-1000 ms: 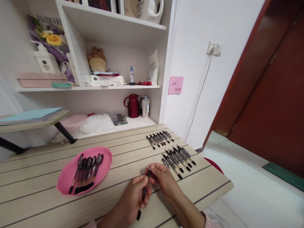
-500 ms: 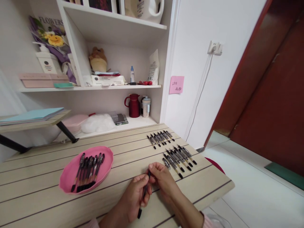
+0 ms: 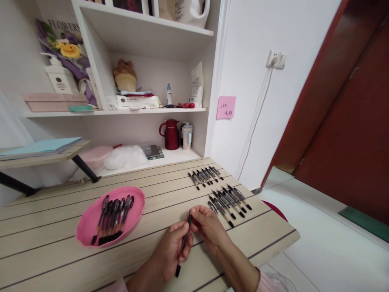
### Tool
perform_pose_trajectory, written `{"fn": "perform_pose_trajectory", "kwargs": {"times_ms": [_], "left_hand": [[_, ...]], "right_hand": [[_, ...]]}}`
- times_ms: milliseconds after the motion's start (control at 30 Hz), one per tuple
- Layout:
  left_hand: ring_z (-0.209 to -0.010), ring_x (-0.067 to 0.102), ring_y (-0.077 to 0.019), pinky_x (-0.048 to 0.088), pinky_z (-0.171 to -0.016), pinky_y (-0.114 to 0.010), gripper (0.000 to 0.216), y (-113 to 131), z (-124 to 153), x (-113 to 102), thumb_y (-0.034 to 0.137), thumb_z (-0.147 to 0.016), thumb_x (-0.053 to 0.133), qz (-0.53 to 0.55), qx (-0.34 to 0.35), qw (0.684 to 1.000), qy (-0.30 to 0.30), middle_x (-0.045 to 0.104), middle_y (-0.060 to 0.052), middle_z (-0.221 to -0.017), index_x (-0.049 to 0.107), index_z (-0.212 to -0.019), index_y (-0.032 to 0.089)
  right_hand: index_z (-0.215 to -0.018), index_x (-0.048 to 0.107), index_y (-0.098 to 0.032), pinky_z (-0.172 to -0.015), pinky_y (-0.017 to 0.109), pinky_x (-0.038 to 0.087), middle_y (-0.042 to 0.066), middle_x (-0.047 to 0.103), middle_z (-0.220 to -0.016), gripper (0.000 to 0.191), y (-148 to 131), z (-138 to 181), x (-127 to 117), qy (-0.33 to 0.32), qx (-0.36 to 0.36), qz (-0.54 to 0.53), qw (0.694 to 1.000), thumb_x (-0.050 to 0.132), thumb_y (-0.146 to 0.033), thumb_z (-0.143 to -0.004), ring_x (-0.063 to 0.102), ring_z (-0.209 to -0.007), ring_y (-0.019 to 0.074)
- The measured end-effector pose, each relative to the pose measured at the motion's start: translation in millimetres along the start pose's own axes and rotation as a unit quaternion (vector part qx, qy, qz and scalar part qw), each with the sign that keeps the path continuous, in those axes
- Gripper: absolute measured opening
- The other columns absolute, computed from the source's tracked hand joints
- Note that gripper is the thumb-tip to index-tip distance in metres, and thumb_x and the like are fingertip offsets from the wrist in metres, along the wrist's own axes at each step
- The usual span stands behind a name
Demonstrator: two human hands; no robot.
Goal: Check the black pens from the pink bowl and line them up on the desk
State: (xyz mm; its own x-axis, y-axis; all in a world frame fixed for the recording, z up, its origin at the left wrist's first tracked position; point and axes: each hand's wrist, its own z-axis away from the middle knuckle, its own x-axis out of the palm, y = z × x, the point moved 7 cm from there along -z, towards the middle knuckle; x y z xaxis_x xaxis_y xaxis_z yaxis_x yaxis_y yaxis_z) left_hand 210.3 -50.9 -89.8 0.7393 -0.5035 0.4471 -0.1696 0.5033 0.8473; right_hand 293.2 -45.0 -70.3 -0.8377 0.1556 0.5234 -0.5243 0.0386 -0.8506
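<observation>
Pen (image 3: 184,242) clasped in left hand (image 3: 171,249), upper end more exposed than before; right hand (image 3: 209,228) alongside, grip unclear.

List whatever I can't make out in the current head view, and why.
- Part of the held pen's shaft: head view, covered by the left hand.
- Whether the right hand touches the pen's upper end: head view, contact too small to tell.
- Print on the pens in the pink tray: head view, too small.
- Top of the white jug: head view, cut off by the upper edge.
</observation>
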Motion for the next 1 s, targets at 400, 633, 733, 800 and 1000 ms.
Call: {"fn": "perform_pose_trajectory", "kwargs": {"times_ms": [400, 633, 733, 800, 1000], "left_hand": [[-0.03, 0.032, -0.0012, 0.01, -0.033, -0.018, 0.025, 1.1, 2.6, -0.9, 0.037, -0.076, 0.052, -0.004, -0.022, 1.0, 0.004, 0.05, 0.005, -0.052, 0.058, -0.083, 0.013], [-0.029, 0.03, -0.0009, 0.009, -0.033, -0.019, 0.024, 1.9, 3.0, 1.7, 0.037, -0.076, 0.052, -0.006, -0.023, 1.0, 0.0, 0.049, 0.005, -0.051, 0.058, -0.081, 0.015], [-0.029, 0.029, -0.0009, 0.009, -0.033, -0.019, 0.024, 2.2, 2.3, 1.1, 0.037, -0.076, 0.052, -0.004, -0.019, 1.0, -0.002, 0.05, 0.005, -0.052, 0.057, -0.081, 0.015], [-0.029, 0.03, -0.0012, 0.009, -0.033, -0.019, 0.024, 1.7, 1.8, 0.3, 0.037, -0.076, 0.052, -0.005, -0.02, 1.0, -0.003, 0.05, 0.005, -0.052, 0.057, -0.082, 0.015], [-0.03, 0.031, -0.0013, 0.01, -0.033, -0.019, 0.023, 1.1, 0.9, -0.5, 0.037, -0.076, 0.053, -0.01, -0.019, 1.0, -0.006, 0.05, 0.005, -0.052, 0.058, -0.082, 0.015]], "right_hand": [[-0.071, 0.061, -0.015, -0.045, 0.02, 0.039, -0.002, 0.059, -0.056, 0.029, -61.0, 11.1, -84.7, 0.216, -0.125, 0.158, 0.955, 0.073, -0.036, -0.055, 0.053, -0.049, 0.01], [-0.071, 0.06, -0.018, -0.057, 0.027, 0.04, 0.002, 0.063, -0.066, 0.009, -61.6, 29.4, -105.5, 0.207, -0.122, 0.508, 0.827, 0.054, -0.025, -0.069, 0.057, -0.061, 0.0164], [-0.071, 0.056, -0.019, -0.058, 0.025, 0.034, 0.001, 0.062, -0.067, 0.008, -62.8, 32.6, -90.0, 0.201, -0.13, 0.664, 0.708, 0.048, -0.017, -0.073, 0.055, -0.062, 0.0154], [-0.076, 0.053, -0.019, -0.057, 0.024, 0.031, 0.001, 0.061, -0.067, 0.01, -59.9, 32.2, -82.9, 0.197, -0.119, 0.711, 0.665, 0.046, -0.013, -0.074, 0.055, -0.063, 0.0147], [-0.083, 0.048, -0.019, -0.055, 0.024, 0.028, 0.001, 0.059, -0.07, 0.012, -49.8, 26.1, -77.1, 0.183, -0.106, 0.764, 0.61, 0.044, -0.009, -0.078, 0.056, -0.065, 0.015]]}}
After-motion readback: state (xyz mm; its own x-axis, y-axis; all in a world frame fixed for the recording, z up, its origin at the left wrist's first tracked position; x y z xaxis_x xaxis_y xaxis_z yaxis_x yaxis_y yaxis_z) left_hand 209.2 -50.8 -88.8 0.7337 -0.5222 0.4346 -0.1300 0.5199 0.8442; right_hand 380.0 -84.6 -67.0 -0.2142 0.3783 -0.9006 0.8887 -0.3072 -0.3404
